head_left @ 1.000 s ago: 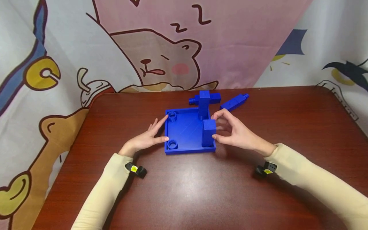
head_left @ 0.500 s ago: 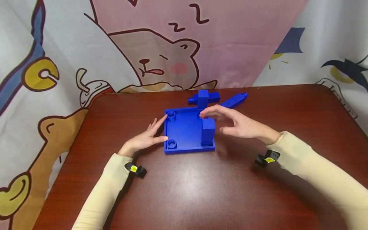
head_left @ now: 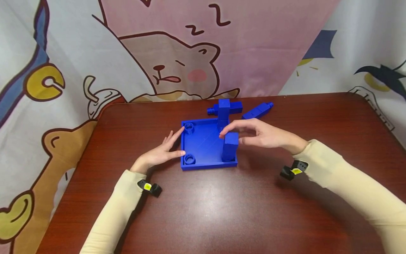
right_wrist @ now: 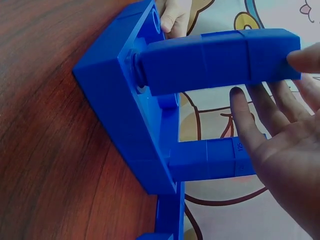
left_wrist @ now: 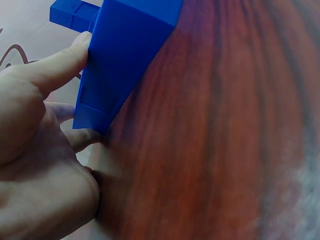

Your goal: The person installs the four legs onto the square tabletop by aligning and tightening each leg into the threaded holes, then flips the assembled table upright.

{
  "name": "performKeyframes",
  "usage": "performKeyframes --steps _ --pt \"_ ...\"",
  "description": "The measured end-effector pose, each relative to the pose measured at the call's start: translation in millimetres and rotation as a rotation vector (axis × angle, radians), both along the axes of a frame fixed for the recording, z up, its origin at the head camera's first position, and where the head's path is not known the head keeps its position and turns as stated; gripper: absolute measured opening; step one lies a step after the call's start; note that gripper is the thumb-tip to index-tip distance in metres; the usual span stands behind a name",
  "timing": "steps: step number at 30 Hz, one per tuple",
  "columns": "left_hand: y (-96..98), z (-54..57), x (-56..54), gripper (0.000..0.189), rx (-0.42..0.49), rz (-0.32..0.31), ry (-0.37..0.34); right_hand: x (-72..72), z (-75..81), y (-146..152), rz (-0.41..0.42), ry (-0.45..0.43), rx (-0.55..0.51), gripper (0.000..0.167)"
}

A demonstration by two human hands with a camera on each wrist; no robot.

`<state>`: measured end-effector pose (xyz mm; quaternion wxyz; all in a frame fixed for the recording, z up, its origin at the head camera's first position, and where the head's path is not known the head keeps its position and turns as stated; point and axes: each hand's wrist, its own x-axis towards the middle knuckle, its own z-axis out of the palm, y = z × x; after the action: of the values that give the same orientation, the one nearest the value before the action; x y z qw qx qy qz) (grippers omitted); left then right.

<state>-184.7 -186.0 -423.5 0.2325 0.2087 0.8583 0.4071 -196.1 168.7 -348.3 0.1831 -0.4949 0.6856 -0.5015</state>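
Here, the left hand's grip [head_left: 161,154], spread, touches the blue tray [head_left: 204,143] on the desk [head_left: 206,208]; the right hand's grip [head_left: 265,135] pinches the near post [head_left: 229,148], upright in the tray's near-right corner.

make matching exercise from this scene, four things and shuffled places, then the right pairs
1. left hand
2. right hand
3. two vacant round blue sockets
4. two loose square blue posts

A. at the top of the nearer upright square blue post
B. on the reddish-brown table beyond the square blue tray
C. inside the tray's left corners
D. touching the tray's left edge

Pairs: 1-D, 2-A, 3-C, 4-B
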Motion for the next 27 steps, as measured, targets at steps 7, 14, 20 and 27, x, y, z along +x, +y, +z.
performKeyframes --steps 7,14,20,27 --pt "0.3 -0.5 0.1 0.082 0.009 0.004 -0.003 0.0 -1.4 0 -0.002 -0.055 -0.036 0.041" --pt "0.3 -0.5 0.4 0.081 0.004 0.013 -0.018 5.3 1.5 1 -0.165 -0.016 0.044 0.036" --pt "-0.1 -0.2 0.8 0.082 0.006 0.013 -0.013 9.7 2.5 1 -0.272 -0.006 0.071 0.035" --pt "0.2 0.6 1.5 0.082 0.02 0.009 -0.016 13.6 -0.3 4 -0.318 0.075 0.084 0.036"
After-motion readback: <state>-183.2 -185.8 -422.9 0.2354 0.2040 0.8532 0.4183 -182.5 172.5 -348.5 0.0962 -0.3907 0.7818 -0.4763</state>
